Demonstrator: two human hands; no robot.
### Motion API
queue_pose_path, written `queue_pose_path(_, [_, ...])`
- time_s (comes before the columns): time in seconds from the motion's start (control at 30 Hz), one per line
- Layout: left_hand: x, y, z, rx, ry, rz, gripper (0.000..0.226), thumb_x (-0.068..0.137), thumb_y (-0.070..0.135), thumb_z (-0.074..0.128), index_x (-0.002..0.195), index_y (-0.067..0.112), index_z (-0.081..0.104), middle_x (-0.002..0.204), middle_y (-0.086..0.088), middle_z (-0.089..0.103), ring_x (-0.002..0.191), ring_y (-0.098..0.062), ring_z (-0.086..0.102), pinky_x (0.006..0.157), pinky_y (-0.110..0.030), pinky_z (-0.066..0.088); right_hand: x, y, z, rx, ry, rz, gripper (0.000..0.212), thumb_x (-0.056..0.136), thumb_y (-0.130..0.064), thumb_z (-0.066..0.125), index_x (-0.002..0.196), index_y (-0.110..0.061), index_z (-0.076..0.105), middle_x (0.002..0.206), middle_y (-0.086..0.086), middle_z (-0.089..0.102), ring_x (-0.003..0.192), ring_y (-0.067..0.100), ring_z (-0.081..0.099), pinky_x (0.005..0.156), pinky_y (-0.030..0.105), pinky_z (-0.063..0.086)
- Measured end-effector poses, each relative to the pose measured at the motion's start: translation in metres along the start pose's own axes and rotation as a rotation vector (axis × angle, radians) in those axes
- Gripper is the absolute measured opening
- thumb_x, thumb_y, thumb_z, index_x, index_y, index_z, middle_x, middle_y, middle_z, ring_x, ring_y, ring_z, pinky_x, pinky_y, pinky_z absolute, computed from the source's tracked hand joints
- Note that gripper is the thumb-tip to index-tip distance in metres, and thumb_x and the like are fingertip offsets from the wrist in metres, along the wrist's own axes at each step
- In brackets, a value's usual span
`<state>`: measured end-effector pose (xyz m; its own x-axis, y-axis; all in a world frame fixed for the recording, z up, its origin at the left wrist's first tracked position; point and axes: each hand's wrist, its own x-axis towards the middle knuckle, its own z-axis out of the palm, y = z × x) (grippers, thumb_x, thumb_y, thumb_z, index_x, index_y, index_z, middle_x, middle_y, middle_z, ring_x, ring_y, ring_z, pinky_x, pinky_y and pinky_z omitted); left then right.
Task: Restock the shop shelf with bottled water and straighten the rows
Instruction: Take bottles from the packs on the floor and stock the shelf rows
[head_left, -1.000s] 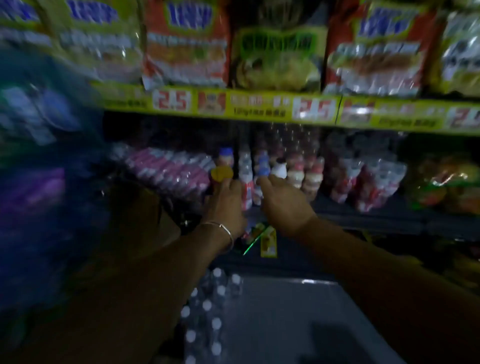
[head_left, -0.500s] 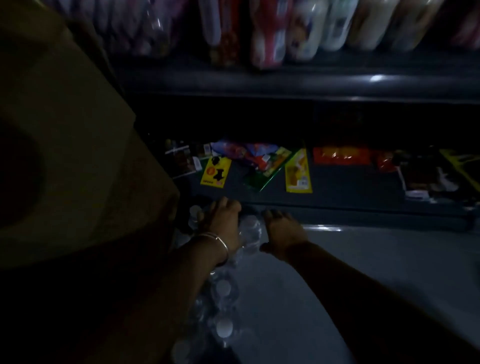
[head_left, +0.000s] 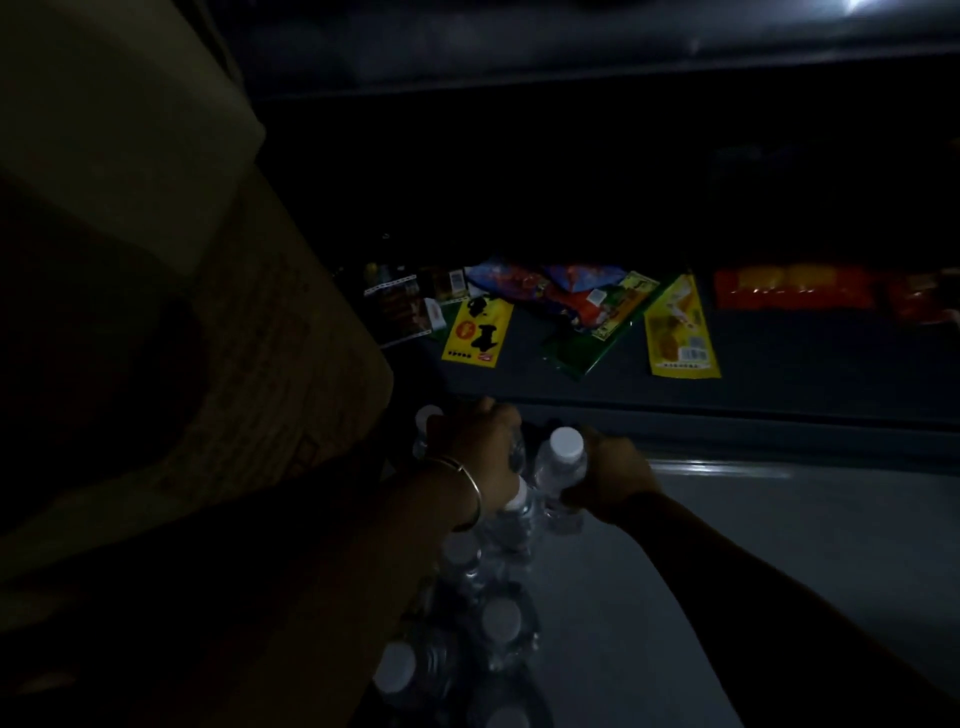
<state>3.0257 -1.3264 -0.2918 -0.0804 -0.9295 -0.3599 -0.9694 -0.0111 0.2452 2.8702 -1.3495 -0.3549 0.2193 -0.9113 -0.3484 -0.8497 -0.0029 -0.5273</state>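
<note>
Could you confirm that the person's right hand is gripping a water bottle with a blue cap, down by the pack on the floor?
Not quite: the head view shows the cap is white, not blue. The right hand does grip the water bottle by the pack on the floor.

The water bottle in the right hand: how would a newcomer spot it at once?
Start at the big brown cardboard box on the left, then drop to the pack of clear plastic water bottles beside it. The right hand grips one clear white-capped bottle, raised above the rest.
</note>
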Motion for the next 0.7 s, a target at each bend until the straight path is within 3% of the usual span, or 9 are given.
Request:
queue_pose_path(0.23, [-0.025,0.04,-0.084,0.044,-0.084,0.008,0.057,0.085,0.019,0.059,0.137,0.014,0.035,0.141,-0.01,0.033,0.133,-0.033,0.03,0.11,-0.043,0.029,-0.05,-0.045,-0.106,0.011,0.012,-0.082,0.067,0.066,-0.022,0.08,0.127,-0.018,0.053,0.121,0.006,0.062,0.11,0.027,0.058,0.082,0.03,0.047])
queue_pose_path(0.43, [-0.081,0.114,-0.234,-0.155,-0.051,0.16,0.049,0.079,0.028,0.066,0.123,0.011,0.053,0.13,-0.01,0.054,0.121,-0.026,0.051,0.103,-0.033,0.04,-0.123,-0.135,-0.259,0.045,0.017,-0.271,0.052,0.067,-0.022,0.078,0.116,-0.017,0.062,0.119,0.006,0.064,0.112,0.024,0.059,0.093,0.035,0.048])
queue_pose_path(0.5, [-0.109,0.136,-0.297,-0.27,-0.113,0.188,0.032,0.083,0.016,0.064,0.114,0.011,0.058,0.119,-0.01,0.056,0.112,-0.023,0.054,0.102,-0.031,0.041,-0.153,-0.169,-0.319,0.033,0.028,-0.329,0.05,0.068,-0.021,0.079,0.116,-0.016,0.064,0.119,0.005,0.065,0.111,0.021,0.059,0.091,0.029,0.047])
queue_pose_path(0.57, [-0.14,0.156,-0.361,-0.378,-0.178,0.238,0.022,0.087,0.0,0.058,0.106,0.01,0.056,0.104,-0.009,0.053,0.098,-0.019,0.049,0.093,-0.032,0.046,-0.181,-0.201,-0.376,0.016,0.052,-0.392,0.048,0.068,-0.019,0.079,0.114,-0.015,0.066,0.115,0.004,0.066,0.107,0.021,0.061,0.086,0.025,0.046])
queue_pose_path(0.63, [-0.174,0.173,-0.429,-0.337,-0.157,0.236,0.029,0.084,-0.003,0.059,0.108,0.011,0.051,0.096,-0.006,0.054,0.091,-0.018,0.05,0.071,-0.026,0.045,-0.21,-0.235,-0.436,-0.011,0.07,-0.444,0.043,0.07,-0.02,0.079,0.111,-0.014,0.067,0.112,0.005,0.068,0.104,0.022,0.062,0.085,0.025,0.046])
queue_pose_path(0.7, [-0.204,0.182,-0.494,-0.318,-0.126,0.232,0.043,0.075,-0.002,0.068,0.114,0.007,0.051,0.099,-0.008,0.059,0.098,-0.023,0.058,0.073,-0.028,0.047,-0.238,-0.27,-0.497,-0.027,0.093,-0.469,0.043,0.071,-0.023,0.08,0.11,-0.011,0.068,0.112,0.007,0.068,0.104,0.024,0.062,0.087,0.027,0.047])
